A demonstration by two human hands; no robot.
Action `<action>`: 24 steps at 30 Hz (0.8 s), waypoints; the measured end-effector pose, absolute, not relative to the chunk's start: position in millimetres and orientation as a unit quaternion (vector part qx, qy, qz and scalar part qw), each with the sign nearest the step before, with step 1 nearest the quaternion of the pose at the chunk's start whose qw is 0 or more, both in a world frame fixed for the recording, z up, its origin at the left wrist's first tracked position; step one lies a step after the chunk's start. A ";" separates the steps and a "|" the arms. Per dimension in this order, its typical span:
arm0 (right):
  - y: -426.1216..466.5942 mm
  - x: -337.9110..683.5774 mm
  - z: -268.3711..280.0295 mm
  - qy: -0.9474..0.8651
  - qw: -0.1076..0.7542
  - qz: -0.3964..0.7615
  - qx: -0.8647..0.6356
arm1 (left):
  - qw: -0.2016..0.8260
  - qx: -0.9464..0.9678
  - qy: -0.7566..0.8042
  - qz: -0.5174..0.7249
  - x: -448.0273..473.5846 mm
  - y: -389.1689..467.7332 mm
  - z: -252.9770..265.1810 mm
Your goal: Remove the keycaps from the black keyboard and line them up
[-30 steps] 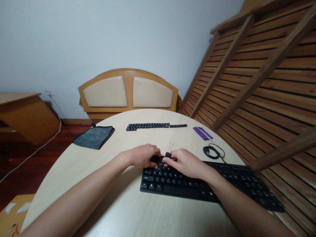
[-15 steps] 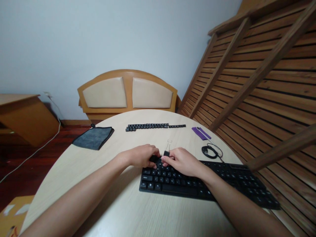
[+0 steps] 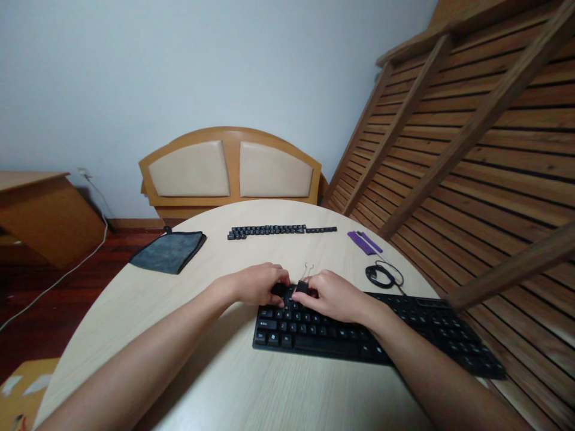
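On tbl [image 3: 202, 359], kybd [image 3: 341, 340] lengthwise L-R

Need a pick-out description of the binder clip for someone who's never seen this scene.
On the pale table, find the black keyboard on the person's side. Above its upper left part, the right hand pinches the binder clip between thumb and fingers. It's black like the keyboard, but two thin wire handles stick out from it.
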State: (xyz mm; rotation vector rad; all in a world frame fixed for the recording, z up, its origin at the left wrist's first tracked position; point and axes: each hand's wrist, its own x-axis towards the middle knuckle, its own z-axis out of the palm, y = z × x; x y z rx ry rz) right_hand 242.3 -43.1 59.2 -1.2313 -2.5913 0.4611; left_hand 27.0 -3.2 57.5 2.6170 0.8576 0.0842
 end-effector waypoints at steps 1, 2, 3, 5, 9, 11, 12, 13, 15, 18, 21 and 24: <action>-43.5 242.3 58.7 -0.894 0.111 0.142 -0.410 | 0.193 0.932 0.304 0.030 27.2 -3.1 57.4; -43.9 242.2 58.4 -0.901 0.105 0.129 -0.400 | 0.194 0.933 0.303 0.030 27.3 -3.1 57.3; -44.1 242.1 58.1 -0.906 0.100 0.119 -0.393 | 0.194 0.933 0.302 0.030 27.3 -3.2 57.3; -44.0 241.7 57.8 -0.906 0.103 0.120 -0.392 | 0.194 0.933 0.303 0.028 27.1 -3.5 57.3; -40.9 241.9 56.5 -0.878 0.134 0.196 -0.415 | 0.190 0.931 0.312 0.025 27.1 -3.7 57.1; -38.0 242.8 54.7 -0.863 0.145 0.243 -0.418 | 0.192 0.930 0.312 0.025 27.3 -2.9 56.2; -36.5 243.4 53.5 -0.856 0.150 0.266 -0.418 | 0.194 0.930 0.311 0.025 27.4 -2.4 55.7; -34.9 244.1 52.0 -0.848 0.155 0.288 -0.417 | 0.197 0.930 0.309 0.024 27.4 -1.9 55.2; -32.0 245.5 48.7 -0.832 0.167 0.331 -0.413 | 0.199 0.931 0.305 0.025 27.0 -1.5 55.1; -27.8 246.9 42.5 -0.803 0.199 0.382 -0.412 | 0.202 0.931 0.302 0.030 26.2 -3.0 57.7; -23.4 247.0 35.9 -0.753 0.264 0.423 -0.430 | 0.236 0.916 0.321 0.048 27.0 -5.1 60.7; -20.4 246.0 32.1 -0.712 0.333 0.427 -0.448 | 0.285 0.886 0.352 0.100 30.6 -3.6 58.1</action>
